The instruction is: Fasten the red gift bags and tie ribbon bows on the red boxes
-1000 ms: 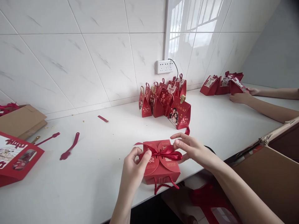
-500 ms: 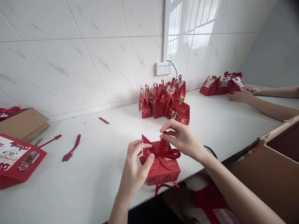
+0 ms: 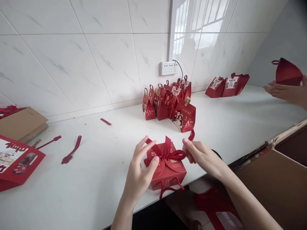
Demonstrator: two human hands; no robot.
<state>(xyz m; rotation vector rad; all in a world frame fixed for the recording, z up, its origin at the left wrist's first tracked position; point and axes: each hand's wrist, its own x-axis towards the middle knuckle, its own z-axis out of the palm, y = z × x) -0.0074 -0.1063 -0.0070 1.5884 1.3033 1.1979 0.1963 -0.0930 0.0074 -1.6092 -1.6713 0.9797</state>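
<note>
Resting near the front edge of the white surface [image 3: 83, 185], one square red cardboard gift box [image 3: 168, 181] with petal-shaped top flaps lies between the two hands. A glossy red ribbon bow [image 3: 177, 155] is tied on top, its two tails standing up toward the wall. One twisted red rope handle [image 3: 165, 189] hangs at the front face.

Left hand [image 3: 139, 172]: fingers spread well apart from the thumb, thumb tip against the left part of the bow, fingers above the box's left side. Right hand [image 3: 202, 156]: fingers curled, thumb close to the forefinger, at the end of the right loop; whether it grips the loop cannot be determined.

Count: three dark red straps [image 3: 73, 150] and one gold strap [image 3: 37, 143] lie on the left. Behind the box stands a cluster of red tapered boxes [image 3: 184, 116] with loop handles, at least seven; overlap prevents an exact figure. Farther right are two red boxes with white labels [image 3: 230, 85], another red one partly behind. At far right, a co-worker's hand [image 3: 283, 92] supports one dark red box [image 3: 287, 72].

Containers: a brown cardboard carton [image 3: 26, 123] at left shows dark red strips at its opening. A red windowed box [image 3: 18, 167] shows red and white items inside. The gift box's contents are hidden.
</note>
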